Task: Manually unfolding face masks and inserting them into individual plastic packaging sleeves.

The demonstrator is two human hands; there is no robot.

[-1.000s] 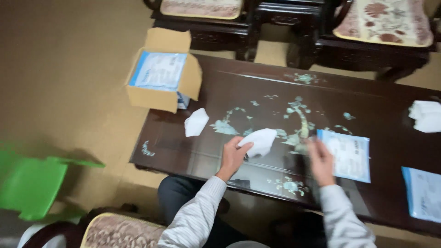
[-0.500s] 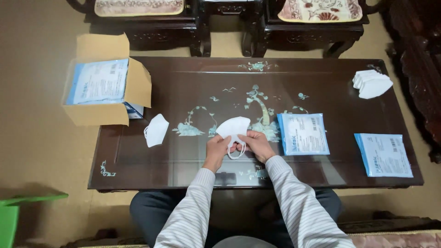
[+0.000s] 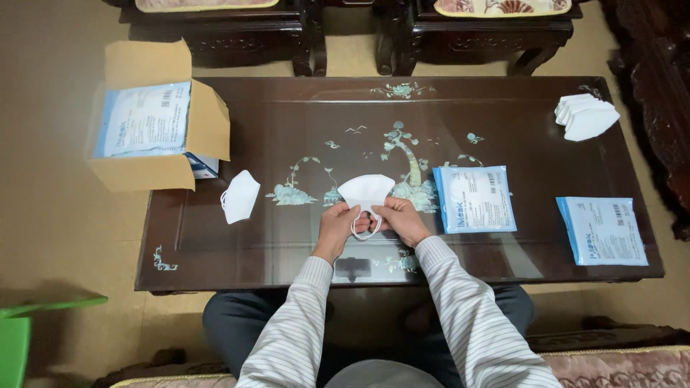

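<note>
Left hand [image 3: 336,224], right hand [image 3: 402,220], white mask [image 3: 366,191] pinched between, above fingertips

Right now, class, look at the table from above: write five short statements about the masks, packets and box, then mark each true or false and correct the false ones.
1. Both hands, left hand and right hand, hold one white folded mask. True.
2. A single mask lies on the table near the cardboard box. True.
3. The box is shut. False: its flaps are open, with a blue packet showing.
4. The stack of masks sits at the table's left end. False: it sits at the far right.
5. Two blue packets lie flat to the right of the hands. True.
</note>
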